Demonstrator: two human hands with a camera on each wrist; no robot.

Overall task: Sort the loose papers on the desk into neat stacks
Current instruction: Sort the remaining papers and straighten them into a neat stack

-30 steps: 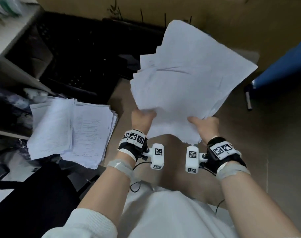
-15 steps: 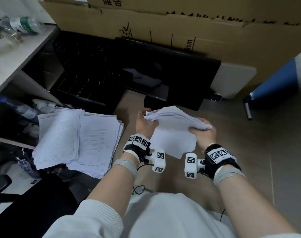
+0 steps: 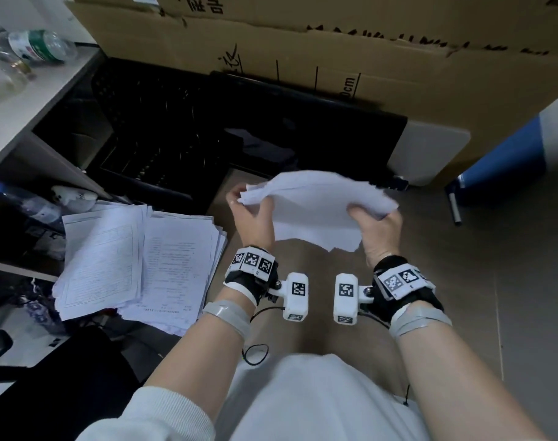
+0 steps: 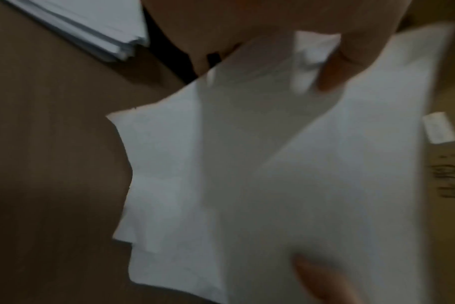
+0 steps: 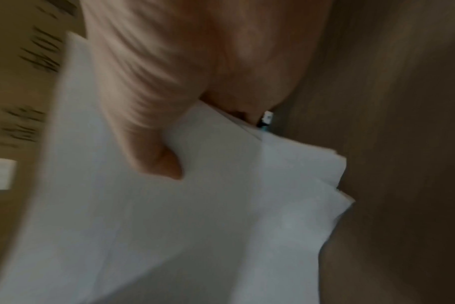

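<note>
A sheaf of blank white papers (image 3: 315, 211) hangs in the air over the brown floor, held upright by its two sides, its top edge bowed toward me. My left hand (image 3: 252, 214) grips its left edge and my right hand (image 3: 376, 221) grips its right edge. The left wrist view shows the same papers (image 4: 273, 174) blurred, with a thumb across the top. In the right wrist view my thumb presses the papers (image 5: 195, 216), whose lower corners fan out unevenly. A second, printed pile (image 3: 137, 259) lies spread out to the left.
A black keyboard and monitor (image 3: 239, 122) lie ahead against a large cardboard box (image 3: 334, 52). A white shelf (image 3: 23, 100) with plastic bottles is at the upper left. A blue object (image 3: 509, 154) and a marker (image 3: 454, 208) are on the right. A black chair (image 3: 48, 377) is at lower left.
The sheaf was held high and fanned wide toward the camera; both hands have lowered it and drawn it into a tighter upright bundle. The head view has tilted up.
</note>
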